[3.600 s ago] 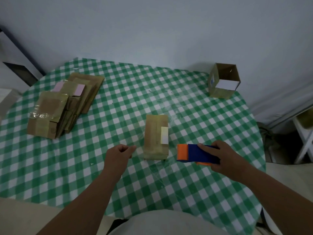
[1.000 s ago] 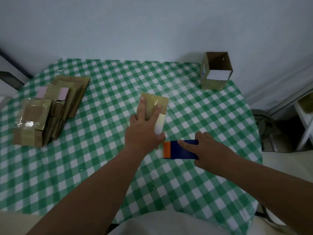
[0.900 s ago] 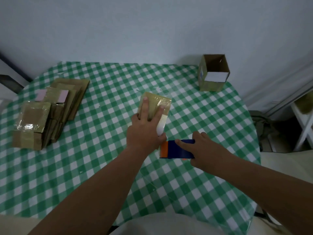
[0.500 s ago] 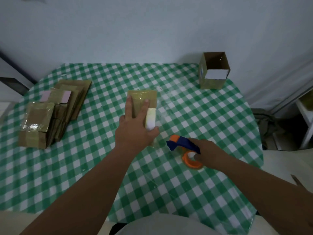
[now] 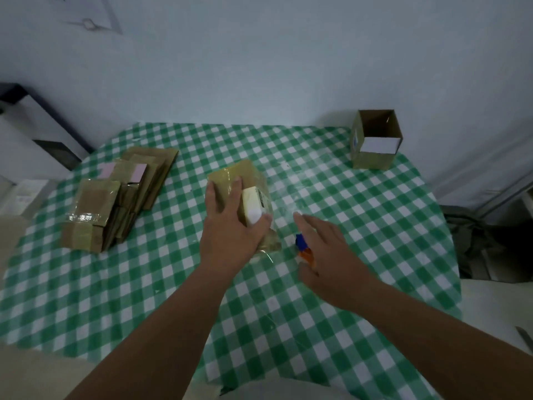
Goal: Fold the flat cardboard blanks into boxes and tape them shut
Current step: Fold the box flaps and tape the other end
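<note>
Tape trailing off the box [image 5: 240, 180] mid-bench could have wrinkled or lifted, since left hand [image 5: 230, 226] pressed it with flat fingers while right hand [image 5: 326, 249], fingers relaxed, hovered over the dispenser [image 5: 302, 246].

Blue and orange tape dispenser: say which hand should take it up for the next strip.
Right. The right hand lies open directly over the blue and orange tape dispenser, while the left hand presses down the taped brown cardboard box and probably should keep it steady.
</note>
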